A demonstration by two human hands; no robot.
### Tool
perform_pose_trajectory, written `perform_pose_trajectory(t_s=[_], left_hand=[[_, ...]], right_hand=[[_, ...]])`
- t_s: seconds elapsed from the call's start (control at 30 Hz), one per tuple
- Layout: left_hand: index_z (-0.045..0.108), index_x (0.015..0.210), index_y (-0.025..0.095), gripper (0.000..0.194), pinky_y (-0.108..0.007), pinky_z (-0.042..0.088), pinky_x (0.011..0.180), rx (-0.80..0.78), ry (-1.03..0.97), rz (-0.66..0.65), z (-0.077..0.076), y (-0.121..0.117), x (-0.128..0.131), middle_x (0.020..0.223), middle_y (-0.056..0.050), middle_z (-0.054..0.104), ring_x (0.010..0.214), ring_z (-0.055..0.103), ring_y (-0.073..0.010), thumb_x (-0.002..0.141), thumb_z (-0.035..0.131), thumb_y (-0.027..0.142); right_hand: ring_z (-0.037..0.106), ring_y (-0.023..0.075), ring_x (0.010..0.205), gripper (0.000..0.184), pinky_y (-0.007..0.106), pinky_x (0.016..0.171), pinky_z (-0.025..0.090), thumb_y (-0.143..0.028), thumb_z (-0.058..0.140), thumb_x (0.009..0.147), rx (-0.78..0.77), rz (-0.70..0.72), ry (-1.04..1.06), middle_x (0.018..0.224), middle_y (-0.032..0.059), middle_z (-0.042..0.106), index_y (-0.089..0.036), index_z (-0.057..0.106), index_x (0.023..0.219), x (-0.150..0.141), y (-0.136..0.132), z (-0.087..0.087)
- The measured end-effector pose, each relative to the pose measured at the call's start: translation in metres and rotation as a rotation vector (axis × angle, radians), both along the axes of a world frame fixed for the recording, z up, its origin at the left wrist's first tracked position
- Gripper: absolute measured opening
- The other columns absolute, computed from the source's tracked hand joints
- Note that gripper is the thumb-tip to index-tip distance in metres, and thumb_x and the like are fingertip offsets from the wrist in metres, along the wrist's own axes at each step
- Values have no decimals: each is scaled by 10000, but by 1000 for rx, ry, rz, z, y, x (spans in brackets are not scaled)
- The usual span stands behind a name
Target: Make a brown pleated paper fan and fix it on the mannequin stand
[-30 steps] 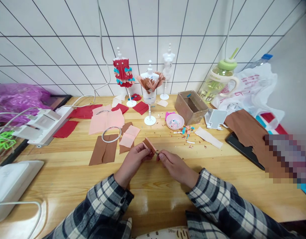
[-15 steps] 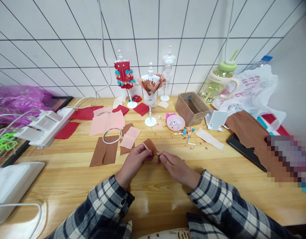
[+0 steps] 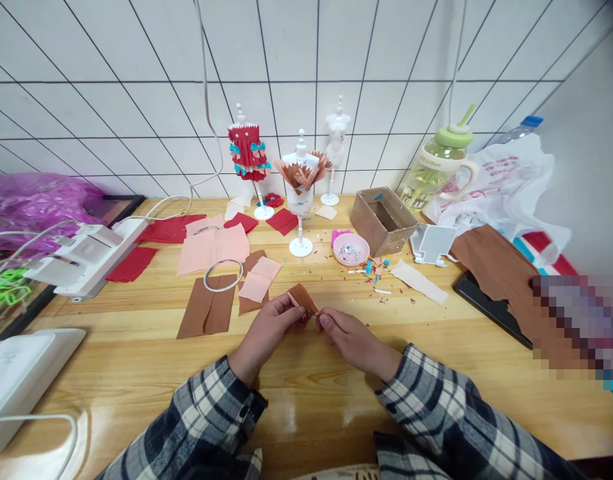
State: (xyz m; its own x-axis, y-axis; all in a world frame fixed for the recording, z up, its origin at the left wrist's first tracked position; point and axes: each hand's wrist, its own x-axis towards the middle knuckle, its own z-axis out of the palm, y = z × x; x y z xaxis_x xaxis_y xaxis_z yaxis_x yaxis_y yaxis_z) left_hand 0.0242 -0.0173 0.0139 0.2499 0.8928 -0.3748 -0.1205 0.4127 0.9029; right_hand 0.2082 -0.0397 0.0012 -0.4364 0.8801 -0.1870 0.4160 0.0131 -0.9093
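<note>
My left hand (image 3: 271, 333) pinches a small folded piece of brown crepe paper (image 3: 303, 297) with a pink layer along its left edge. Close beside it, the closed fingers of my right hand (image 3: 347, 335) grip a thin, dark metallic tool whose tip meets the lower corner of the paper. Most of that tool is hidden by the fingers, so its kind is unclear. Beyond the hands stands a white mini mannequin (image 3: 300, 201), with pointed brown and pink paper petals (image 3: 301, 175) round its chest. Pink paper (image 3: 260, 280) and brown sheets (image 3: 205, 313) lie left of my hands.
A silver ring (image 3: 223, 289) rests on the paper at left. Behind are a red-dressed mannequin (image 3: 247, 157) and a bare one (image 3: 337, 137). To the right sit a pink bowl of beads (image 3: 364, 259), a cardboard box (image 3: 394, 230), paper scraps (image 3: 375, 270) and a bottle (image 3: 431, 170).
Both hands stay together at the brown paper, with only a slight shift of the fingers and tool tip. The whole view has moved down by a few pixels.
</note>
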Motion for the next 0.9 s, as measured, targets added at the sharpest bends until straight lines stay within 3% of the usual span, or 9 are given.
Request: perform_pose_trajectory(t_s=[0.63,0.83,0.9], left_hand=[[642,736,158,142,-258,440,671,27,7,0,-4,0,-1,697,3,627,674,564,-139,693,726,265],[662,776,163,158,-260,466,700,14,-101,62,-2,-2,0,740,-3,648,696,577,-137,700,743,275],[666,786,162,160,-261,466,699,18,-121,66,-1,-3,0,741,-7,648,701,575,-140,705,742,277]], right_hand=[[465,141,626,334,270,604,355,-430,319,987,-39,34,-1,652,-25,480,-214,473,784,1,2,2],[448,133,634,362,259,600,347,-498,401,947,-72,-5,58,659,-28,468,-197,520,784,7,4,10],[444,135,641,359,260,603,344,-532,473,910,-38,-75,68,678,-24,492,-192,565,838,9,6,11]])
